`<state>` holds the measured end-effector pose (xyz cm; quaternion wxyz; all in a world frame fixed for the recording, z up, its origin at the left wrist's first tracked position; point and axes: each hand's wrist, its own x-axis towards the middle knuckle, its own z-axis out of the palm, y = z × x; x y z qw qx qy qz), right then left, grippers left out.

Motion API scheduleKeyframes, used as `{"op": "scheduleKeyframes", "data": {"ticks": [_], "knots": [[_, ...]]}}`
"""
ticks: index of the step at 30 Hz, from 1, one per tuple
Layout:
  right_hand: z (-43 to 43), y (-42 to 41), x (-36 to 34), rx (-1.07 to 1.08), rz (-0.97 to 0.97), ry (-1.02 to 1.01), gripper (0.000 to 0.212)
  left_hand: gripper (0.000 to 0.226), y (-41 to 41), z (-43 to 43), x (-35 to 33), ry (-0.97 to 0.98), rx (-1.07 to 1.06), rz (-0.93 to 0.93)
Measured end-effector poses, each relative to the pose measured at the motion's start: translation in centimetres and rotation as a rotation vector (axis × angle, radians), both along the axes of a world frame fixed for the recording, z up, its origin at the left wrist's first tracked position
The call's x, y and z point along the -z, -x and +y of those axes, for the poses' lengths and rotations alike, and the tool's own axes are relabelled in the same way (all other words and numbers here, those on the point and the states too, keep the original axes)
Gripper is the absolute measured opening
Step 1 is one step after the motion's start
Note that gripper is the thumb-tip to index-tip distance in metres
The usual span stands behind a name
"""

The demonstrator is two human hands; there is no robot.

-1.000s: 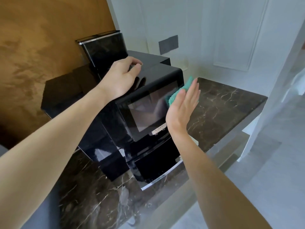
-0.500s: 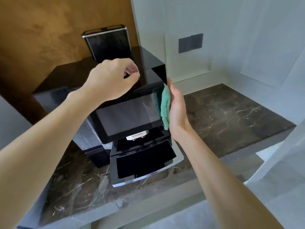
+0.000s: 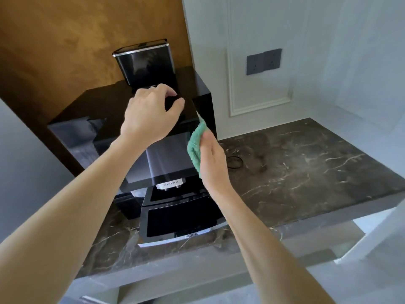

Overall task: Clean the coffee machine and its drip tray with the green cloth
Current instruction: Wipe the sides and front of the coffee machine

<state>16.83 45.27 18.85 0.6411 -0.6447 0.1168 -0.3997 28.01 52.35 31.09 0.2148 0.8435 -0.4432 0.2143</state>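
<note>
A glossy black coffee machine (image 3: 166, 159) stands on a dark marble counter (image 3: 306, 172). Its drip tray (image 3: 179, 220) juts out at the bottom front, with a silver front edge. My right hand (image 3: 213, 163) presses the green cloth (image 3: 196, 148) flat against the machine's right side, next to the front screen. My left hand (image 3: 151, 115) hovers over the machine's top with fingers curled, holding nothing that I can see. A dark bean hopper (image 3: 145, 62) rises at the back of the machine.
A grey wall socket (image 3: 264, 61) sits on the white panelled wall behind the counter. A thin dark loop (image 3: 234, 162) lies on the marble just right of the machine. A brown wall stands behind the machine on the left.
My right hand slid the cloth from the screen's front corner round to the machine's right side. My left hand lifted off the top and curled. My view swung to face the machine's front.
</note>
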Motion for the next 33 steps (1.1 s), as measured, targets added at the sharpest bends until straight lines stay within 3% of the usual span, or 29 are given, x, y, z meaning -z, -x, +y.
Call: {"op": "scheduleKeyframes", "data": {"ticks": [9, 13, 16, 20, 25, 30, 33], "knots": [[-0.6, 3.1, 3.8, -0.083, 0.085, 0.078, 0.039, 0.042, 0.2, -0.5, -0.2, -0.052, -0.085, 0.059], [-3.7, 4.6, 5.3, -0.238, 0.142, 0.125, 0.025, 0.038, 0.5, -0.8, -0.3, -0.03, -0.14, 0.107], [-6.5, 5.8, 4.0, -0.343, 0.122, -0.024, 0.021, 0.032, 1.3, -0.9, -0.5, 0.002, -0.189, 0.155], [-8.3, 4.4, 0.2, -0.203, 0.008, -0.328, 0.025, 0.021, 2.5, -1.6, -0.2, 0.132, -0.224, 0.204], [-7.3, -0.7, -3.2, -0.156, -0.051, -0.197, 0.033, 0.026, 3.7, -3.6, 0.4, 0.293, -0.37, 0.263], [-4.3, -2.6, -4.0, -0.087, -0.03, -0.341, 0.028, 0.033, 3.9, -4.1, 1.1, 0.33, -0.51, 0.166], [-4.2, -1.4, -3.7, -0.173, -0.055, -0.292, 0.024, 0.037, 3.9, -4.3, 1.3, 0.341, -0.533, 0.13]]}}
